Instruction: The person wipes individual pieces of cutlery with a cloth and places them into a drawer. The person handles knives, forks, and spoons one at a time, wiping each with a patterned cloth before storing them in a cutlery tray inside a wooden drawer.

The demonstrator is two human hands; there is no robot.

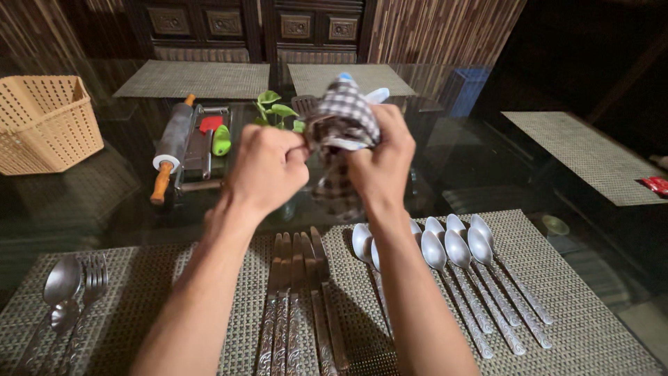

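Both raised above the woven placemat: left hand fisted at the near edge of the checked brown-and-white cloth, right hand clamped round its bunched middle, cloth tail hanging down between.

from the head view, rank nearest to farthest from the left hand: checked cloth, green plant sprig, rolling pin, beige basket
From the left hand:
1. checked cloth, touching it, just right
2. green plant sprig, just behind
3. rolling pin, further left
4. beige basket, far left

Both hands clutch a checked cloth above laid-out cutlery.
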